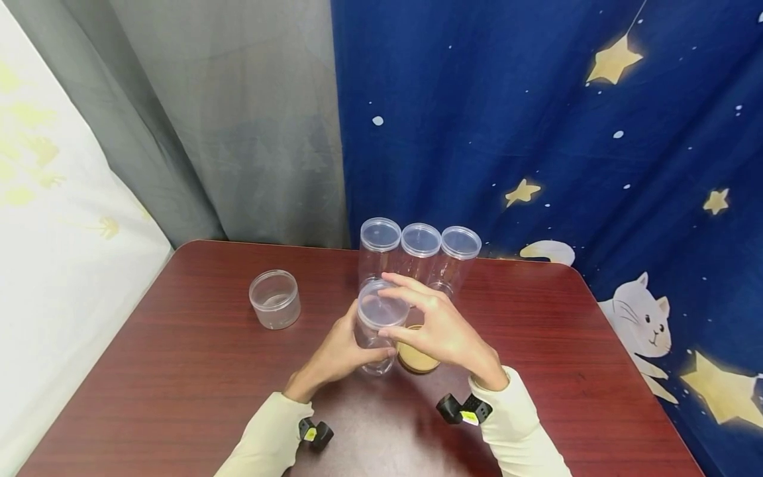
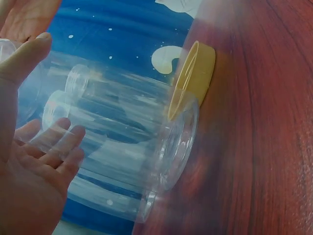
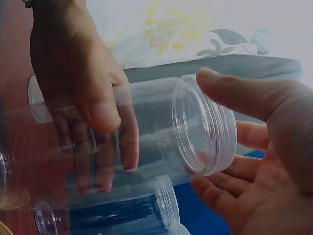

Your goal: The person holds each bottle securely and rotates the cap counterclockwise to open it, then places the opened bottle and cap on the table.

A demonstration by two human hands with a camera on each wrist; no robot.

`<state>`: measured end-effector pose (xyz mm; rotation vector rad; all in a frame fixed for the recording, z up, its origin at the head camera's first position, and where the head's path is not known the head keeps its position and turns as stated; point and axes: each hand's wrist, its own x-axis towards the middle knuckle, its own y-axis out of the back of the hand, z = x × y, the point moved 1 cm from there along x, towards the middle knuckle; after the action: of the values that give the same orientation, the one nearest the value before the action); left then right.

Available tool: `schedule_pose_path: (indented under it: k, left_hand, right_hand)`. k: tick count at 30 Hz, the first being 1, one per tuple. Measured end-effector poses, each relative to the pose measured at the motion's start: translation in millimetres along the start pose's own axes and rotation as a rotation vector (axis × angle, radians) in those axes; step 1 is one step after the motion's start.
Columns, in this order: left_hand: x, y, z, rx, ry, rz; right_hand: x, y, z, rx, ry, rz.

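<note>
A tall clear plastic jar [image 1: 374,339] stands upright near the table's middle, closed by a translucent lid [image 1: 381,310]. My left hand [image 1: 338,349] holds the jar's body, thumb on the near side and fingers behind. At the top, my right hand [image 1: 438,324] grips the lid's rim; the right wrist view shows its thumb [image 3: 208,78] on one side and fingers below. Just right of the jar's base lies a round gold-yellow lid [image 1: 418,360], partly covered by the right hand. In the left wrist view, the jar's clear base [image 2: 178,147] is near the yellow lid.
Three more lidded clear jars [image 1: 420,242] stand in a row behind the hands, by the table's back edge. To the left sits a short clear container [image 1: 275,306]. A dark red wooden table [image 1: 197,371] carries everything, with curtains [image 1: 286,132] behind it.
</note>
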<state>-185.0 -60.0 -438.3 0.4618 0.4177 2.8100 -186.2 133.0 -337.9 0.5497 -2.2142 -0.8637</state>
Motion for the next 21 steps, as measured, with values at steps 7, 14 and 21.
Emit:
schedule_pose_path:
  k: [7, 14, 21]
  left_hand:
    - [-0.1, 1.3, 1.8, -0.031, -0.011, -0.032]
    - [-0.4, 1.5, 0.6, -0.018, -0.012, -0.028]
    - [-0.7, -4.0, 1.1, 0.022, 0.006, 0.089]
  right_hand:
    - [0.2, 3.4, 2.6, 0.029, 0.009, -0.053]
    - [-1.3, 0.0, 2.2, 0.053, -0.061, -0.047]
    - [-2.6, -11.1, -8.2, -0.143, -0.108, 0.177]
